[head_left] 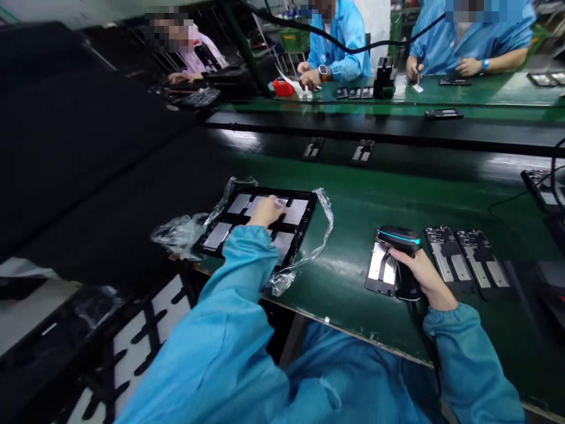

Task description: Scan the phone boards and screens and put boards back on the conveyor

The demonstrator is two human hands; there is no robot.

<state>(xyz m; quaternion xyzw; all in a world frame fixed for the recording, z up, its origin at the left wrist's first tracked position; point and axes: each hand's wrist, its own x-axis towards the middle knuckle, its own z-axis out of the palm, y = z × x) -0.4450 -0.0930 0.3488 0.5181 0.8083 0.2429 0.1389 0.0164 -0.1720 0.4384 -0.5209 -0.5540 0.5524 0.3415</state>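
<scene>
A blue sleeve (pixel 229 330) fills the near foreground, leading to the left hand (pixel 266 211), whose fingers rest on a grey plate (pixel 295 211) in the black tray (pixel 258 224); whether it pinches the plate cannot be told. Clear plastic wrap (pixel 185 234) lies crumpled around the tray. Right of the tray, the right hand (pixel 422 277) is clenched around a handheld scanner (pixel 401 247), just over a phone frame (pixel 382 270). Beyond the scanner, farther from the tray, 2 more frames (pixel 468 258) lie side by side on the green bench (pixel 353 206).
</scene>
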